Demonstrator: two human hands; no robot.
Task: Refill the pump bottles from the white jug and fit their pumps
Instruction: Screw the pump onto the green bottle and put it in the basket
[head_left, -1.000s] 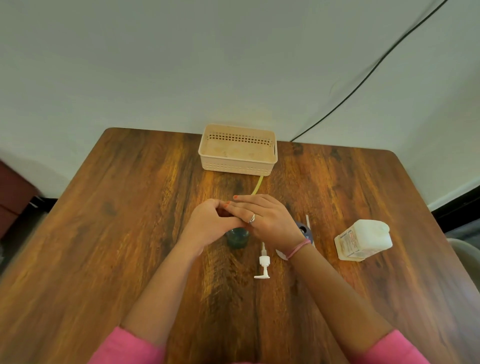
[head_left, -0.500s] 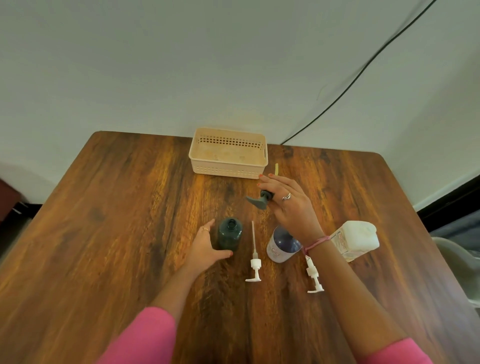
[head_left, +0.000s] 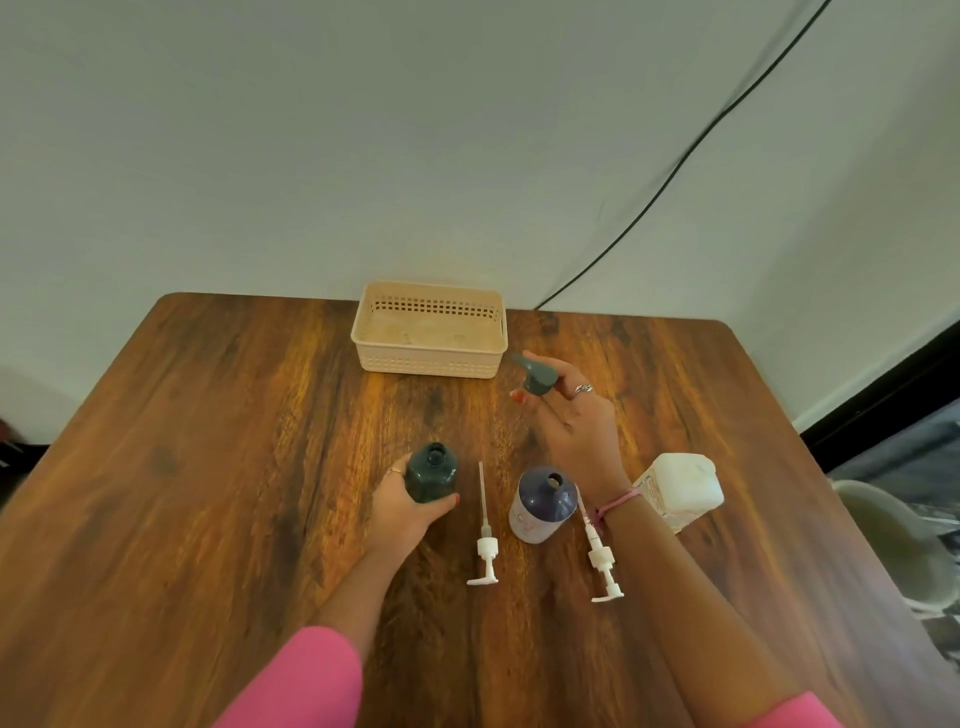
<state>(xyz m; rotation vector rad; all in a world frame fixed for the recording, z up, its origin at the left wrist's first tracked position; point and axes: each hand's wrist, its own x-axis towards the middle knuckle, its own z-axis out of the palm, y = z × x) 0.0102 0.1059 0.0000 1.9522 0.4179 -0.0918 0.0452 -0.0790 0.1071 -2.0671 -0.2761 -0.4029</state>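
I read no legible label on white jug (head_left: 683, 488), frame right. Left hand (head_left: 408, 506) grips open dark green bottle (head_left: 431, 472); right hand (head_left: 574, 421) fingers pinch green pump (head_left: 535, 375).

White jug (head_left: 684, 486) partly behind right wrist.

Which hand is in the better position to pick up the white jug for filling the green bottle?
The right hand: the white jug lies just beside its wrist, though it must first put down the green pump. The left hand holds the green bottle.
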